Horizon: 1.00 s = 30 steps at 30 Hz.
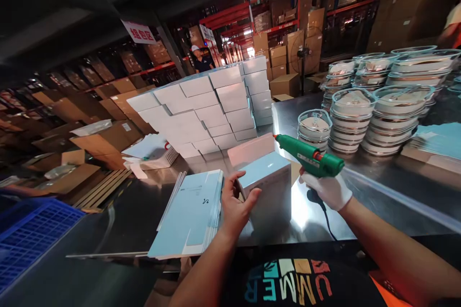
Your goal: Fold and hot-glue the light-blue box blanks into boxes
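My left hand [236, 206], bare, grips the near left corner of a pale blue carton [268, 187] that stands on the steel table [389, 192] with its top flap [251, 149] raised. My right hand [329, 191] wears a white glove and holds a green glue gun [309, 157]. The gun's nozzle points left at the raised flap, close to its right edge. A black cord hangs down from the gun.
A stack of flat blue carton blanks [192, 213] lies left of the box. Behind it rises a wall of folded white-blue boxes [209, 108]. Stacks of clear lidded round containers [378, 105] fill the right. A blue crate [29, 232] sits at the far left. A person in a cap [200, 60] stands far back.
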Each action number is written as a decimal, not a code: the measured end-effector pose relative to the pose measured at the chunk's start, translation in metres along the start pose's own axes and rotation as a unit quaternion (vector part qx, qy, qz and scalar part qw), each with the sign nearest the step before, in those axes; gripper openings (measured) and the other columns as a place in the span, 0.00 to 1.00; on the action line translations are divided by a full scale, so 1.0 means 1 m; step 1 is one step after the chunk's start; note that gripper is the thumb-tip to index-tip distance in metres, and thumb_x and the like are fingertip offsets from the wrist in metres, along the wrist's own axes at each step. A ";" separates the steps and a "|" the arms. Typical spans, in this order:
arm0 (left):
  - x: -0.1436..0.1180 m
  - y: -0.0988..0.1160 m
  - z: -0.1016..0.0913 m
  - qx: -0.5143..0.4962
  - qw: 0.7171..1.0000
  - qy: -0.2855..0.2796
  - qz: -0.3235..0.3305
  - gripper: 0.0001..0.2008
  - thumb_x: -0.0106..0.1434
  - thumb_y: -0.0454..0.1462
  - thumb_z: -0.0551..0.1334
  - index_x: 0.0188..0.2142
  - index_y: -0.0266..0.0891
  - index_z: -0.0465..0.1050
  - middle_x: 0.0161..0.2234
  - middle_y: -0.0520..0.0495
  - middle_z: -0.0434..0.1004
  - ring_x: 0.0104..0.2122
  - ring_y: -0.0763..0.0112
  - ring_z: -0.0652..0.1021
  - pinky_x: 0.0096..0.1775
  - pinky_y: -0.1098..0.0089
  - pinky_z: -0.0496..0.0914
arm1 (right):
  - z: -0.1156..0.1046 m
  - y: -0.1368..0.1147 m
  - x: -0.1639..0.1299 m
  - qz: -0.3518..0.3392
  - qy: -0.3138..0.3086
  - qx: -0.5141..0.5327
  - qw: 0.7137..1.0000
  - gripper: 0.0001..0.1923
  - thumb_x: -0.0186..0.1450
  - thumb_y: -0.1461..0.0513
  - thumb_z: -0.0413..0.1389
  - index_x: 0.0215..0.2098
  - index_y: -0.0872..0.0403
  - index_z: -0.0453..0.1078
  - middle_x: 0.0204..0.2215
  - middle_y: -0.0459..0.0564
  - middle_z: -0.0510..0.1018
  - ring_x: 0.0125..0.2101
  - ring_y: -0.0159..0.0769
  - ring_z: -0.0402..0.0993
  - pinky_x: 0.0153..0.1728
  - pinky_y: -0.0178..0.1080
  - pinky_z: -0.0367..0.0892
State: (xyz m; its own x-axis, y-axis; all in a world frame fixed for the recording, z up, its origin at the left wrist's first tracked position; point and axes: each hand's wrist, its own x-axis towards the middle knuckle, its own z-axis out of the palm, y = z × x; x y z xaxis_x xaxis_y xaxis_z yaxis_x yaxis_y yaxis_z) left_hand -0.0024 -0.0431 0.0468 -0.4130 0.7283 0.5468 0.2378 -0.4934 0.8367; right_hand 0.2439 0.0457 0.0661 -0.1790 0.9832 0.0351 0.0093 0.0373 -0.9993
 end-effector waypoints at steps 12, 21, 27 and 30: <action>0.007 -0.001 -0.001 -0.077 0.996 0.004 -0.038 0.31 0.55 0.59 0.76 0.49 0.43 0.75 0.36 0.49 0.81 0.33 0.64 0.80 0.35 0.69 0.72 | -0.031 0.042 0.041 0.086 0.052 -0.103 0.990 0.16 0.66 0.49 0.64 0.31 0.51 0.75 0.27 0.56 0.82 0.38 0.52 0.83 0.39 0.48 0.80; -0.001 -0.021 0.010 -0.025 0.998 -0.016 0.050 0.26 0.60 0.58 0.74 0.47 0.43 0.77 0.51 0.41 0.80 0.53 0.52 0.81 0.52 0.58 0.75 | 0.027 -0.024 0.013 -0.105 -0.155 -0.018 0.982 0.34 0.63 0.45 0.65 0.63 0.50 0.74 0.56 0.54 0.83 0.57 0.52 0.78 0.62 0.56 0.72; 0.008 -0.029 0.000 -0.071 0.982 -0.079 0.155 0.17 0.68 0.46 0.73 0.54 0.49 0.76 0.48 0.44 0.81 0.54 0.56 0.82 0.56 0.55 0.75 | 0.008 0.003 0.007 -0.248 -0.213 -0.059 0.943 0.29 0.63 0.46 0.71 0.57 0.50 0.78 0.69 0.60 0.72 0.65 0.54 0.72 0.62 0.55 0.72; 0.017 -0.028 -0.011 -0.023 0.968 -0.143 0.205 0.07 0.71 0.41 0.69 0.48 0.47 0.82 0.48 0.44 0.80 0.57 0.55 0.81 0.58 0.54 0.76 | 0.004 0.012 0.006 -0.349 -0.230 -0.083 0.905 0.16 0.74 0.50 0.62 0.54 0.49 0.82 0.67 0.61 0.74 0.66 0.48 0.72 0.64 0.55 0.70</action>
State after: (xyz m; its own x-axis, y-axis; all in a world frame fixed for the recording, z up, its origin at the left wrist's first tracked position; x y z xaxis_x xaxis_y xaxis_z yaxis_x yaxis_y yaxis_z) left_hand -0.0260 -0.0221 0.0323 -0.0305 0.5656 0.8241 0.2875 -0.7847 0.5491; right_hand 0.2388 0.0513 0.0547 -0.5883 0.5333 0.6079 -0.1230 0.6840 -0.7190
